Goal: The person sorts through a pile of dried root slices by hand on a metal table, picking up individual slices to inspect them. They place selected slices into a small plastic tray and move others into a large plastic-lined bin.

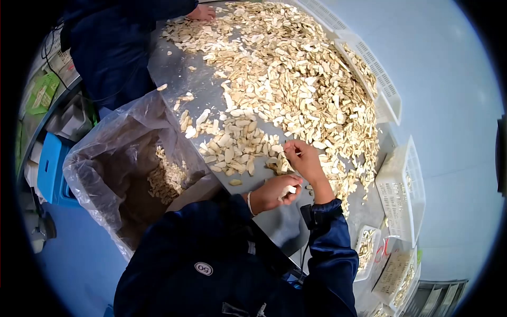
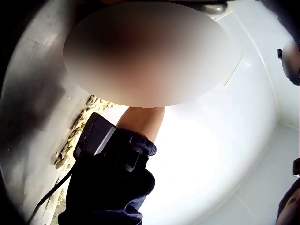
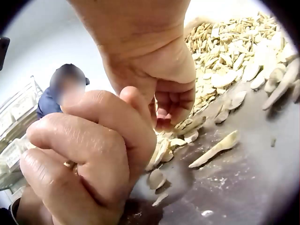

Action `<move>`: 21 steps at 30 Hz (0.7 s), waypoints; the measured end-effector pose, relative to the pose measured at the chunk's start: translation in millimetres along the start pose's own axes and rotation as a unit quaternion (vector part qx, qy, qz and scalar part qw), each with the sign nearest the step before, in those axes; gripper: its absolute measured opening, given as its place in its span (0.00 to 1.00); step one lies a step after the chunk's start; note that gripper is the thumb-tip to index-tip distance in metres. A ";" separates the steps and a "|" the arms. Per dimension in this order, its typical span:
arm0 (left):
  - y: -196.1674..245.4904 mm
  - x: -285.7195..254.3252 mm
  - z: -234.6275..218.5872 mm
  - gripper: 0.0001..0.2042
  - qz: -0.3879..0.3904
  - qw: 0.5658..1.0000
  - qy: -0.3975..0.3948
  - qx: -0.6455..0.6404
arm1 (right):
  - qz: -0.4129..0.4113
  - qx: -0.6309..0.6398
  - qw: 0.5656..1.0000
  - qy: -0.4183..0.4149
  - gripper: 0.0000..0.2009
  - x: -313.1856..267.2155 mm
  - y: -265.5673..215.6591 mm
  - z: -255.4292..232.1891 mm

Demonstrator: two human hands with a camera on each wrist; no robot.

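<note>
My left hand [image 1: 274, 193] curls round a pale elongated slice [image 1: 288, 190], near the table edge. In the right wrist view the left hand's bent fingers [image 3: 79, 145] fill the foreground. My right hand [image 1: 305, 161] reaches over the near side of a heap of pale dried slices [image 1: 311, 90], its fingers bent down; in the right wrist view these fingers [image 3: 172, 105] come close to several slices. I cannot tell whether they pinch one. A smaller group of larger slices [image 1: 235, 145] lies left of the right hand. A blurred oval hides the hand in the left wrist view.
On my left stands a plastic-lined box [image 1: 90, 164] with small pieces inside. White perforated baskets [image 1: 396, 185] line the table's right side, with a white tray [image 1: 367, 253] nearer me. Another person's hand [image 1: 202, 12] rests at the heap's far end. A lone slice [image 3: 215, 149] lies on the metal table.
</note>
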State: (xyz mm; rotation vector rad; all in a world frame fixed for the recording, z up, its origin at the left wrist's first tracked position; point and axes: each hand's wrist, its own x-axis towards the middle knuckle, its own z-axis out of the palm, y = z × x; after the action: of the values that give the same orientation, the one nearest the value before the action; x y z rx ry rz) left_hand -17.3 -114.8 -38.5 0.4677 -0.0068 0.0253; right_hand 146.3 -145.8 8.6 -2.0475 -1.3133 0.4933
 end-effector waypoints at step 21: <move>-1.9 1.2 -3.1 0.10 -0.026 0.999 0.000 -0.046 | 0.147 0.494 0.848 -0.125 0.14 -4.2 8.0 -23.0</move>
State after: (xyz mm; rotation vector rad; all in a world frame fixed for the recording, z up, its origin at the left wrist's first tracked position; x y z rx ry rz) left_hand -16.1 -115.1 -42.1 0.3751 0.0047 -0.0266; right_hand 164.0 -159.2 19.5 -1.2948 -0.6040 1.2946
